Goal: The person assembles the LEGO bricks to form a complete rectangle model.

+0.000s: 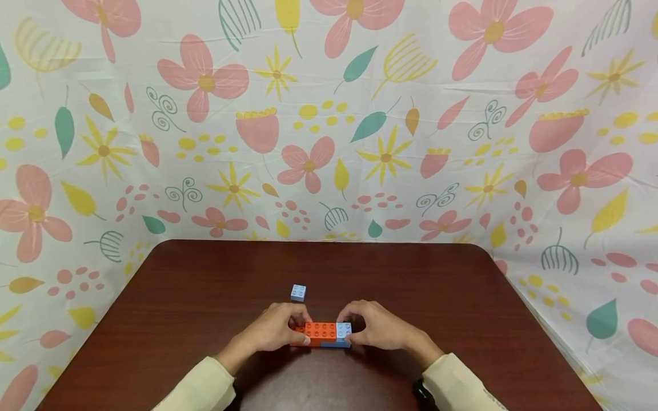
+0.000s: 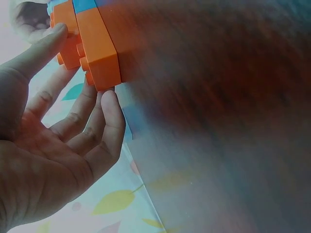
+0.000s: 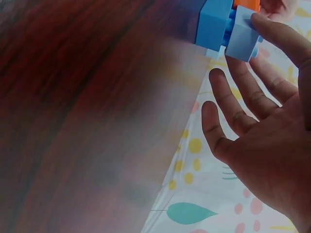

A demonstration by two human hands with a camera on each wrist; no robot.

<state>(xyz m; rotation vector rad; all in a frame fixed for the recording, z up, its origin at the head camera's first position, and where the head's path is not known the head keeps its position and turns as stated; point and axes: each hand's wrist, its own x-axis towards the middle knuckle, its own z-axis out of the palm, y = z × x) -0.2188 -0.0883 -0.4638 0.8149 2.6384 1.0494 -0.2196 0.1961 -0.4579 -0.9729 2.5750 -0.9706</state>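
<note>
Two layers of toy building bricks lie in a row on the table. Below are an orange brick (image 2: 99,48) and a blue brick (image 3: 214,24); above them is a second orange brick (image 1: 321,330), with a small light blue brick (image 3: 243,34) at its right end. My left hand (image 1: 275,328) pinches the upper orange brick near its left end between thumb and fingers. With thumb and fingers, my right hand (image 1: 382,325) pinches the light blue brick. Studs show in a narrow gap between that brick and the blue one beneath, in the right wrist view.
Another light blue brick (image 1: 298,292) stands alone on the table, just beyond my left hand. The dark brown table (image 1: 205,268) reaches back to a floral cloth (image 1: 308,114) hanging behind and at the sides.
</note>
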